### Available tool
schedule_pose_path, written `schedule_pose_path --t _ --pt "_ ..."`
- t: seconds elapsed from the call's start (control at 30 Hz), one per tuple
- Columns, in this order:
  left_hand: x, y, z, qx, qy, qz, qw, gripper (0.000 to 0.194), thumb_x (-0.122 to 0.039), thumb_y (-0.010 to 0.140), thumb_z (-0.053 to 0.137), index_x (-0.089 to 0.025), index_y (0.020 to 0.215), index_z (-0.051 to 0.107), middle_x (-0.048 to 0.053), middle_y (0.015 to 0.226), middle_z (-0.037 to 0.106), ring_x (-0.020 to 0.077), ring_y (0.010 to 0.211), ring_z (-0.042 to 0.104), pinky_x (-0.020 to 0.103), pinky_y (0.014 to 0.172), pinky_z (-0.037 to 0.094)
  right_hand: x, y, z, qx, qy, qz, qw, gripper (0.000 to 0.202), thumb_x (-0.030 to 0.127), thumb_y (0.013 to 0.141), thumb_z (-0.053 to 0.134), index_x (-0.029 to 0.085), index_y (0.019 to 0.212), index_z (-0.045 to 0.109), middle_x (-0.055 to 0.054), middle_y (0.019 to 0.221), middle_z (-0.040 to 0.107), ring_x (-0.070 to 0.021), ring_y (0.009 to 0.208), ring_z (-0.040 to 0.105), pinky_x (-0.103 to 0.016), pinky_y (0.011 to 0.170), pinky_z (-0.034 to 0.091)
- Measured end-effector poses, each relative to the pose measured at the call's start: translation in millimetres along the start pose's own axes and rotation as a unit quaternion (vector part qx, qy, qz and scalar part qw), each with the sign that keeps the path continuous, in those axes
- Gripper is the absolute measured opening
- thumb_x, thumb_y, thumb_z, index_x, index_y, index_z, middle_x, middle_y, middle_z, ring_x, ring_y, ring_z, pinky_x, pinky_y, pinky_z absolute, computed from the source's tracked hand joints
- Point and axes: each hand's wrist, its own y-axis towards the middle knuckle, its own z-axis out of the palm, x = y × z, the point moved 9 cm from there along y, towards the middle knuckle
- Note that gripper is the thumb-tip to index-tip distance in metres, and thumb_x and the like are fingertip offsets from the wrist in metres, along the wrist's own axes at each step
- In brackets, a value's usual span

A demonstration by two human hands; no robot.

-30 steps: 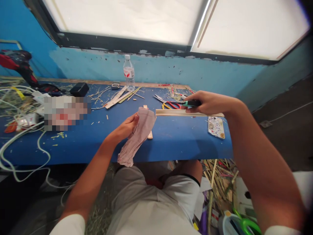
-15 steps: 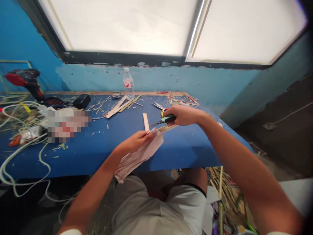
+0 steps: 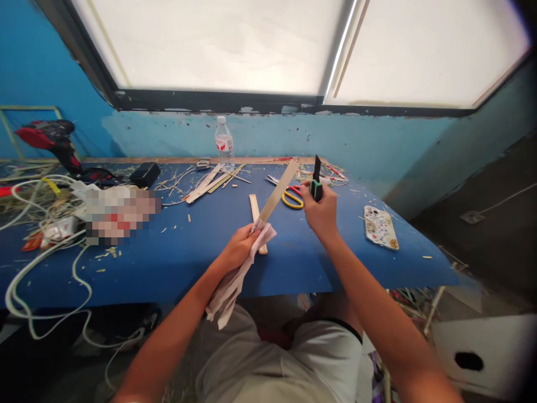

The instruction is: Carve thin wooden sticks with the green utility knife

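Holding one pale strip [image 3: 278, 191], one knife [image 3: 316, 189]

One head-worn camera looks forward and steeply down from above the wearer's light grey shorts [image 3: 323, 350], taking in the bare left hand [image 3: 238, 250] and bare right hand [image 3: 322, 215] at close range, then across the blue-topped desk [image 3: 319, 266] to a bright, dark-framed window [image 3: 210, 45].
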Motion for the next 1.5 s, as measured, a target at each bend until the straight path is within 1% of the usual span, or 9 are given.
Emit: schedule_pose_path --t 0.1,0.2,0.47,0.7,1.0,1.13,1.2,1.3,1.5 --pt "3.2 -3.6 6.2 0.036 -0.024 -0.006 0.999 0.044 -0.060 0.090 0.065 -0.015 0.093 0.066 -0.001 0.061 0.053 0.0131 0.059 0.047 0.026 0.057 0.038 -41.9 -19.0 33.6 0.069 0.166 0.150 0.972 0.035 0.057 0.085 0.070 0.025 0.091 0.060 0.005 0.061 0.049 -0.0131 0.046 0.043 -0.031 0.048 0.040" --pt "7.3 -3.3 9.4 0.072 -0.006 -0.011 0.997 0.045 -0.059 0.092 0.064 -0.015 0.098 0.067 0.001 0.070 0.058 0.0128 0.063 0.049 0.025 0.059 0.040 -49.5 -29.4 54.9 0.105 0.264 0.194 0.939 0.037 0.054 0.080 0.078 0.025 0.086 0.058 0.006 0.061 0.049 -0.0113 0.045 0.043 -0.031 0.047 0.042" --pt "15.8 0.3 6.2 0.107 0.044 0.005 0.993 0.049 -0.062 0.095 0.058 -0.014 0.095 0.065 0.002 0.081 0.059 0.0131 0.071 0.045 0.024 0.062 0.037 -37.5 -31.4 50.5 0.088 0.208 0.161 0.961 0.037 0.055 0.081 0.075 0.023 0.079 0.056 0.006 0.058 0.051 -0.0102 0.045 0.045 -0.028 0.045 0.042" --pt "12.8 -2.1 1.8 0.080 0.061 0.014 0.995 0.058 -0.068 0.095 0.052 -0.013 0.105 0.069 0.004 0.085 0.060 0.0147 0.074 0.045 0.026 0.066 0.039 -16.8 -25.9 19.7 0.049 0.058 0.105 0.992 0.030 0.045 0.084 0.070 0.023 0.068 0.054 0.002 0.055 0.055 -0.0127 0.046 0.048 -0.029 0.044 0.039" --pt "-10.2 -19.7 21.5 0.086 0.073 0.018 0.994 0.051 -0.063 0.099 0.048 -0.016 0.107 0.066 0.003 0.087 0.062 0.0150 0.075 0.048 0.025 0.066 0.039 4.6 -38.4 36.2 0.135 0.065 0.110 0.983 0.028 0.043 0.084 0.067 0.023 0.068 0.057 0.002 0.053 0.056 -0.0127 0.043 0.049 -0.028 0.045 0.039" --pt "-14.7 -13.6 11.1 0.039 0.053 0.055 0.996 0.045 -0.060 0.098 0.054 -0.016 0.094 0.061 0.001 0.081 0.058 0.0131 0.072 0.046 0.025 0.065 0.038 5.4 -37.3 37.9 0.158 0.032 0.049 0.986 0.034 0.054 0.091 0.064 0.021 0.093 0.068 0.000 0.066 0.062 -0.0159 0.057 0.055 -0.030 0.057 0.045" --pt "-9.5 -8.3 6.3 0.024 0.025 0.052 0.998 0.044 -0.060 0.098 0.055 -0.017 0.092 0.059 0.000 0.077 0.057 0.0119 0.067 0.045 0.025 0.061 0.037 6.9 -35.2 36.1 0.158 -0.020 -0.016 0.987 0.040 0.052 0.095 0.060 0.020 0.117 0.067 -0.006 0.091 0.071 -0.0211 0.078 0.064 -0.034 0.073 0.050" --pt "2.3 -1.1 0.9 -0.003 0.007 0.034 0.999 0.044 -0.061 0.098 0.054 -0.018 0.092 0.059 -0.001 0.070 0.057 0.0113 0.059 0.046 0.025 0.055 0.035 2.5 -37.4 39.3 0.164 -0.092 -0.105 0.977 0.045 0.047 0.099 0.055 0.021 0.136 0.058 -0.014 0.130 0.068 -0.0279 0.111 0.064 -0.040 0.094 0.048" --pt "3.4 -2.1 -10.1 -0.085 0.046 0.058 0.994 0.046 -0.061 0.098 0.053 -0.017 0.090 0.064 0.002 0.073 0.063 0.0129 0.064 0.053 0.026 0.060 0.040 -27.6 -49.3 51.7 0.159 -0.243 -0.163 0.943 0.037 0.042 0.095 0.057 0.024 0.127 0.062 -0.011 0.117 0.075 -0.0283 0.101 0.068 -0.035 0.083 0.046"
